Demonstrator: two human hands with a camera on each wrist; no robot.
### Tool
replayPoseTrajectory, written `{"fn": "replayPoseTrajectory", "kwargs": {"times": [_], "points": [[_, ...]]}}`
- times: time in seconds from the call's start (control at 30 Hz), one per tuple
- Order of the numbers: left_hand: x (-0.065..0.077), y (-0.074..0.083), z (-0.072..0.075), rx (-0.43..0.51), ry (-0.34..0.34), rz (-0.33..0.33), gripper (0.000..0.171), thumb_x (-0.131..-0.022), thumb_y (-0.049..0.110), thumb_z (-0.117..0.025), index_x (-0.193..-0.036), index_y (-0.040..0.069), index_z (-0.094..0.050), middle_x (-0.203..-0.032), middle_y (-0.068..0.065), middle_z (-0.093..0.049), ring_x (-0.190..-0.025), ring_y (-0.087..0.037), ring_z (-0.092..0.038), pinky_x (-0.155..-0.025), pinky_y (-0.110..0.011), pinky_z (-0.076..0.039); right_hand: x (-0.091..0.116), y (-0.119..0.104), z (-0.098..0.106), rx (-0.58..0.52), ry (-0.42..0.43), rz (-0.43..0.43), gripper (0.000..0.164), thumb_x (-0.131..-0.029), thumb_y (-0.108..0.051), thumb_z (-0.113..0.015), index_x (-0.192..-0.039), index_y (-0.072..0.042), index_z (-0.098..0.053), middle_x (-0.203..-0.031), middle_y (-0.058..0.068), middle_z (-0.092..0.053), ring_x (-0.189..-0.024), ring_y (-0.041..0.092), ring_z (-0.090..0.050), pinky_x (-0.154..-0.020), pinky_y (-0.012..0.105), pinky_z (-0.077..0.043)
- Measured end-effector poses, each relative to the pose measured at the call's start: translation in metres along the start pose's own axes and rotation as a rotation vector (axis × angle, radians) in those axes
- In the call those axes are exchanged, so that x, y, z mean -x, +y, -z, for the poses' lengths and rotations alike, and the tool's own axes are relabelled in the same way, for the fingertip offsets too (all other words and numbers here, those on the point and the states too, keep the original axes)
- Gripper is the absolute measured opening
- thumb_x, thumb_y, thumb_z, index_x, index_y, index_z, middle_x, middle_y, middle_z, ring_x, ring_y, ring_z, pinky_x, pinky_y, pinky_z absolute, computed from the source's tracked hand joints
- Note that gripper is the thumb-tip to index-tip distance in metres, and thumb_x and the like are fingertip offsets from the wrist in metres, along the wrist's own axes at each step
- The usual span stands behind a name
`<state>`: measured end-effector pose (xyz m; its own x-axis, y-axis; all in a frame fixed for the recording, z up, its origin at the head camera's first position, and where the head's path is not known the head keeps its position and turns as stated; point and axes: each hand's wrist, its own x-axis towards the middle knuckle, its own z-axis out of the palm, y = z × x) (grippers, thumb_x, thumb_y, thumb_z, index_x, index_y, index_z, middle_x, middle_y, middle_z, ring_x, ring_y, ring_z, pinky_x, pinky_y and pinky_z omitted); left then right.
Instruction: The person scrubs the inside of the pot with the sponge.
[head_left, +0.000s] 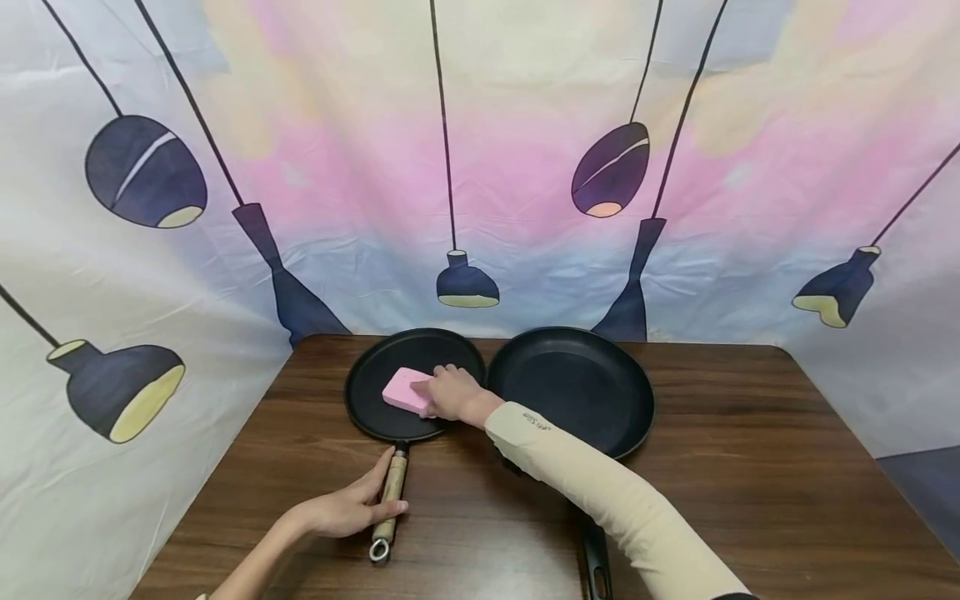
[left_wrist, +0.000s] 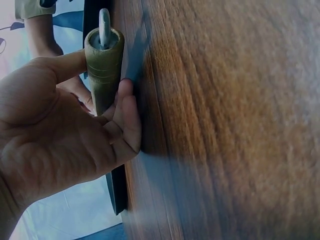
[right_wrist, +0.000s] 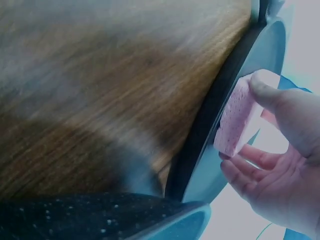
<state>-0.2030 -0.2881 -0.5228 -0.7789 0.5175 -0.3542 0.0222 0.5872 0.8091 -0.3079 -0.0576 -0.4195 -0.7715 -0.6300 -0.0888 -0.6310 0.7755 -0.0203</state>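
A pink sponge (head_left: 407,390) lies against the inside of a shallow black pan (head_left: 371,367), pinched between the thumb and fingers of my right hand (head_left: 453,393). In the right wrist view the sponge (right_wrist: 237,115) shows its porous side, with the thumb along one edge. My left hand (head_left: 341,510) holds this pan's wooden handle (head_left: 393,483). Seen from the left wrist, the thumb presses one side of the handle (left_wrist: 104,70) and the fingers curl round the other; a metal ring (left_wrist: 104,27) tips its end.
A larger, deeper black frying pan (head_left: 577,383) stands right beside the first, its black handle (head_left: 596,554) toward me, partly under my right sleeve (head_left: 600,483). Both rest on a brown wooden table (head_left: 757,467). Behind hangs a cloth (head_left: 525,167) printed with lamps.
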Motion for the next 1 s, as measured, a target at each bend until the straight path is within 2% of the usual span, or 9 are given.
{"fn": "replayPoseTrajectory", "kwargs": {"times": [0.4, 0.57, 0.7, 0.8, 0.93, 1.0], "points": [[-0.003, -0.002, -0.001, -0.022, 0.005, 0.006, 0.108, -0.098, 0.055, -0.062, -0.163, 0.011, 0.013, -0.171, -0.018, 0.013, -0.157, -0.037, 0.006, -0.122, -0.067, -0.004, 0.000, 0.001, 0.001, 0.012, -0.036, -0.004, 0.058, -0.097, -0.043, -0.068, -0.152, -0.035, -0.049, -0.138, 0.008, -0.061, -0.117, 0.022, -0.055, -0.107, 0.034, -0.049], [-0.002, -0.005, -0.001, -0.040, 0.002, 0.001, 0.108, -0.099, 0.055, -0.061, -0.163, 0.010, 0.013, -0.171, -0.018, 0.013, -0.157, -0.038, 0.006, -0.122, -0.067, -0.005, 0.005, -0.005, 0.004, 0.028, -0.067, 0.115, 0.056, -0.098, -0.039, -0.069, -0.150, -0.036, -0.051, -0.139, 0.005, -0.061, -0.121, 0.021, -0.057, -0.108, 0.032, -0.048], [-0.001, -0.005, -0.001, -0.060, 0.001, -0.010, 0.107, -0.099, 0.055, -0.060, -0.163, 0.012, 0.013, -0.171, -0.016, 0.013, -0.157, -0.035, 0.005, -0.122, -0.065, -0.007, 0.008, -0.003, 0.004, -0.054, -0.090, 0.189, 0.056, -0.096, -0.036, -0.072, -0.148, -0.038, -0.053, -0.139, 0.002, -0.061, -0.124, 0.018, -0.056, -0.108, 0.030, -0.047], [-0.001, -0.006, -0.002, -0.063, 0.002, -0.008, 0.107, -0.099, 0.056, -0.060, -0.163, 0.012, 0.013, -0.171, -0.015, 0.012, -0.157, -0.035, 0.004, -0.122, -0.064, -0.008, 0.005, -0.002, 0.002, -0.074, -0.056, 0.141, 0.057, -0.095, -0.039, -0.073, -0.149, -0.037, -0.053, -0.133, 0.003, -0.064, -0.119, 0.017, -0.058, -0.104, 0.031, -0.049], [0.000, -0.007, -0.001, -0.067, 0.012, -0.003, 0.107, -0.098, 0.057, -0.060, -0.164, 0.012, 0.012, -0.171, -0.017, 0.011, -0.157, -0.036, 0.003, -0.122, -0.065, -0.008, -0.001, -0.008, -0.003, 0.004, 0.014, 0.042, 0.056, -0.098, -0.045, -0.067, -0.151, -0.035, -0.051, -0.131, 0.006, -0.065, -0.117, 0.020, -0.060, -0.103, 0.033, -0.050], [-0.001, -0.006, -0.002, -0.063, 0.009, -0.009, 0.107, -0.099, 0.056, -0.060, -0.164, 0.012, 0.012, -0.171, -0.016, 0.011, -0.157, -0.036, 0.004, -0.122, -0.065, -0.008, 0.000, -0.009, -0.005, 0.037, 0.022, 0.050, 0.055, -0.099, -0.046, -0.065, -0.151, -0.035, -0.050, -0.134, 0.007, -0.064, -0.119, 0.021, -0.059, -0.105, 0.033, -0.050]]}}
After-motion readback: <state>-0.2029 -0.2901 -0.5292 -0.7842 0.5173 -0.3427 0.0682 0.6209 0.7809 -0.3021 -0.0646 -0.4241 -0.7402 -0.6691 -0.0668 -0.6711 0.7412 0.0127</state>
